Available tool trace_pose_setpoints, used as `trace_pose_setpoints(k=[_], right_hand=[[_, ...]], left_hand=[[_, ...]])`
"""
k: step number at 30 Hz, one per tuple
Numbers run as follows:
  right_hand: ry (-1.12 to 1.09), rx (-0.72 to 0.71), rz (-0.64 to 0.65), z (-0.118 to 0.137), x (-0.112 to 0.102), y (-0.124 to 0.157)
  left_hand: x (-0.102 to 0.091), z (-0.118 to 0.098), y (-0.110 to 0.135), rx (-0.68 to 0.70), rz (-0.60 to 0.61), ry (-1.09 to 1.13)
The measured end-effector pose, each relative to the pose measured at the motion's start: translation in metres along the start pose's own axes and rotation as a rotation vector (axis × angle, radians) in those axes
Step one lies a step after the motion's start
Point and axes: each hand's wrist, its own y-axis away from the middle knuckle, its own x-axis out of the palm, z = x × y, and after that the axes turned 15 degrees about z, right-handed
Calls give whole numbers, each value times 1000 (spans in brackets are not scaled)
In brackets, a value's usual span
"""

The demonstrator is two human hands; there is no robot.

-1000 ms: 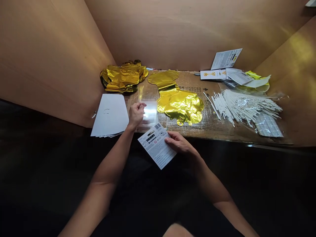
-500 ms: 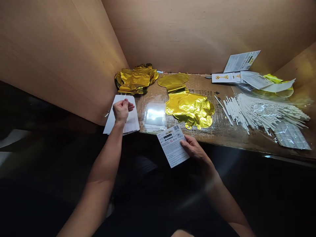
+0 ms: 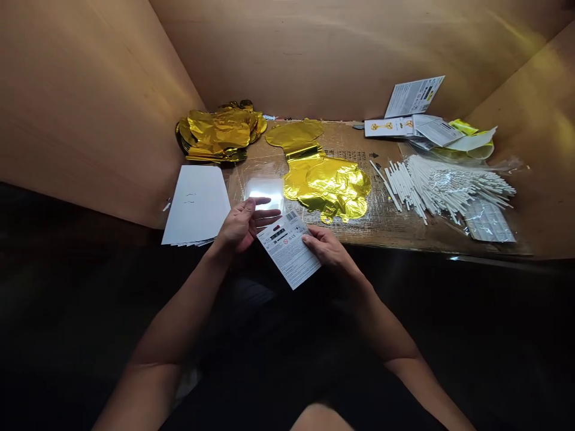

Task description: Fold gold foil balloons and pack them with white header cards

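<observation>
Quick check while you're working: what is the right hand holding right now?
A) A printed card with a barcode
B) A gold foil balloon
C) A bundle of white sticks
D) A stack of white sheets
A. The right hand grips the right edge of the printed card with a barcode.

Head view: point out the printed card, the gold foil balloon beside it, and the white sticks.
Printed card (image 3: 287, 254), head view, on its middle, below the barcode.
Gold foil balloon (image 3: 330, 182), head view, on its crumpled round body.
White sticks (image 3: 417, 185), head view, on the middle of the pile.
</observation>
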Motion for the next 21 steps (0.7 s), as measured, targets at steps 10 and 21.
trace_pose_setpoints(k=[10,21], right_hand=[[307,-32,-417,-8,14,17],[73,-107,-306,-26,-6,33]], left_hand=[[53,72,-4,117,-49,121],[51,57,-24,-4,-30,231]])
